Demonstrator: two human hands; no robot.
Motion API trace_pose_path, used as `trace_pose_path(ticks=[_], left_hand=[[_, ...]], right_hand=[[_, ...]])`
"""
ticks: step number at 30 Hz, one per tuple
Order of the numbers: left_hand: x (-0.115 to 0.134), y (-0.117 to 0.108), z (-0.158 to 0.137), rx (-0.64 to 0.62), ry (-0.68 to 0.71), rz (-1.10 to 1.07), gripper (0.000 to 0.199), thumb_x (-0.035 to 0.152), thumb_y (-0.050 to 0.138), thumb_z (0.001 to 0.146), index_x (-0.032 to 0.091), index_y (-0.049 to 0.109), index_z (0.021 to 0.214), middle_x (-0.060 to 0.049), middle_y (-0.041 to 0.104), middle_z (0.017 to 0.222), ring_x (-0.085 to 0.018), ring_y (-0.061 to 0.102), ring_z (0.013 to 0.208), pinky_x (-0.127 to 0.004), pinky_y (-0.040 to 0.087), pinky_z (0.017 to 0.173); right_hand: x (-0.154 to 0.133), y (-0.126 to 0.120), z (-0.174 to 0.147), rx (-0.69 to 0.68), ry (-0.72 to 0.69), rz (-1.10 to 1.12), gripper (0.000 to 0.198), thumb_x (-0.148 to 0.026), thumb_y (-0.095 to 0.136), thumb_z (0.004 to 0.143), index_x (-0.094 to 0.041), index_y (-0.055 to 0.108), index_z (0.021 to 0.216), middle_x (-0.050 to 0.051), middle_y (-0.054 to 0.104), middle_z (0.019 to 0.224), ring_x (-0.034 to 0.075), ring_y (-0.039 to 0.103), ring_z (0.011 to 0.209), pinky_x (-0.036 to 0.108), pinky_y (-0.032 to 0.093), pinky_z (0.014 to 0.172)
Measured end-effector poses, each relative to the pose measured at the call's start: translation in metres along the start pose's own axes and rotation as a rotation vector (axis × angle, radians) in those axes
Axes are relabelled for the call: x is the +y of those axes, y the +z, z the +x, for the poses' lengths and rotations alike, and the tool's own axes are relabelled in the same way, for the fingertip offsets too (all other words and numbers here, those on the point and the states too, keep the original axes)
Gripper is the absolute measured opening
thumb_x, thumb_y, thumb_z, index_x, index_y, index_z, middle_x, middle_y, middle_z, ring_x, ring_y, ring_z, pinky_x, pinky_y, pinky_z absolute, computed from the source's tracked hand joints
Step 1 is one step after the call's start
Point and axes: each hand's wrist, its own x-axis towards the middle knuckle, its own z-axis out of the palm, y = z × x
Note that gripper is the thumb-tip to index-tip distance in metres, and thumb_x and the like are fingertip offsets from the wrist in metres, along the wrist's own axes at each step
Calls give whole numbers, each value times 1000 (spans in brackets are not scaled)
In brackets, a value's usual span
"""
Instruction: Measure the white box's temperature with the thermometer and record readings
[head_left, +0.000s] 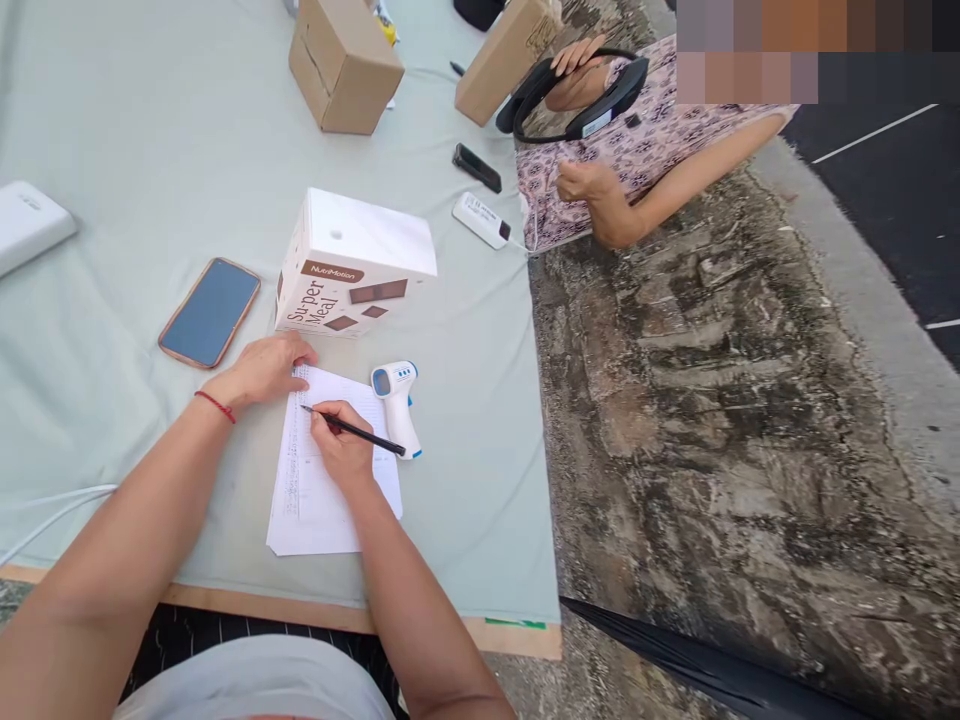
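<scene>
A small stack of white paper sheets (330, 525) with handwriting and printed lines lies on the cloth-covered table. My right hand (343, 445) grips a black pen (367, 435), its tip on the upper left part of the top sheet. At the upper left corner of the paper rests my left hand (266, 370), thumb and fingers apart, holding nothing. Just right of the sheets is a white infrared thermometer (397, 410). Behind the paper stands a white "NutriMotion Super Meal" box (356, 265). A phone (210, 312) lies left of that box.
Two cardboard boxes (345, 65) stand at the back. A white device (481, 220) with a cable and a small black device (477, 168) lie near the right edge. Beyond it, a person (600, 200) holds a black neck-band device (611, 100). A white power bank (30, 228) sits far left.
</scene>
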Motion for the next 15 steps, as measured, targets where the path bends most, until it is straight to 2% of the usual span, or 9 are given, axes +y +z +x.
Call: trace_pose_path(ticks=[15], left_hand=[[2, -1, 0, -12, -16, -13, 28, 20, 65, 80, 18, 65, 108, -4, 62, 114, -19, 59, 91, -30, 39, 70]], right_hand=[[0, 1, 0, 38, -14, 37, 22, -38, 58, 75, -18, 67, 77, 2, 63, 73, 16, 55, 65, 28, 47, 62]])
